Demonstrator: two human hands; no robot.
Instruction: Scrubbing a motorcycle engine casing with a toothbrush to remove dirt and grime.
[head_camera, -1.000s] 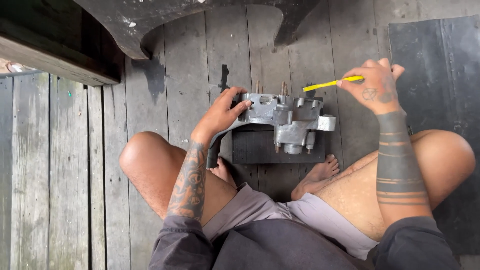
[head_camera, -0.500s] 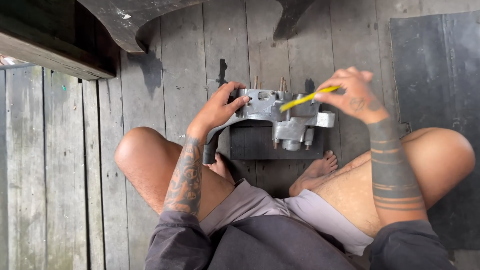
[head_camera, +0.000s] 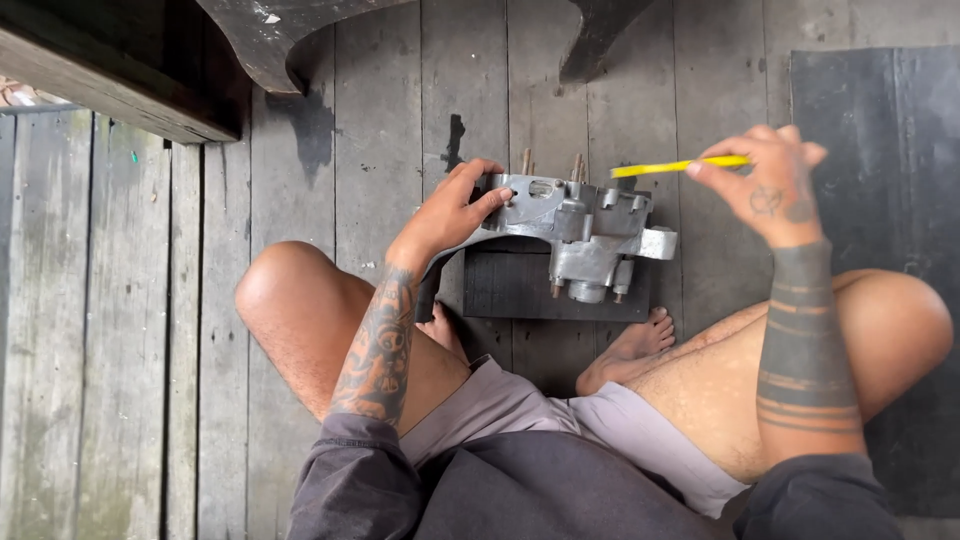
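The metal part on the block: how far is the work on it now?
Done: the metal part sits on the dark block. In hand: the left hand steadies it, and the right hand holds a yellow tool just above, not touching. What remains cannot be told.

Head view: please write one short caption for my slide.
Seated on a plank floor, left hand steadies a grey metal casting; right hand holds a yellow tool.

Makeshift outdoor workshop: weathered plank floor (head_camera: 380, 150), engine part (head_camera: 580, 225).
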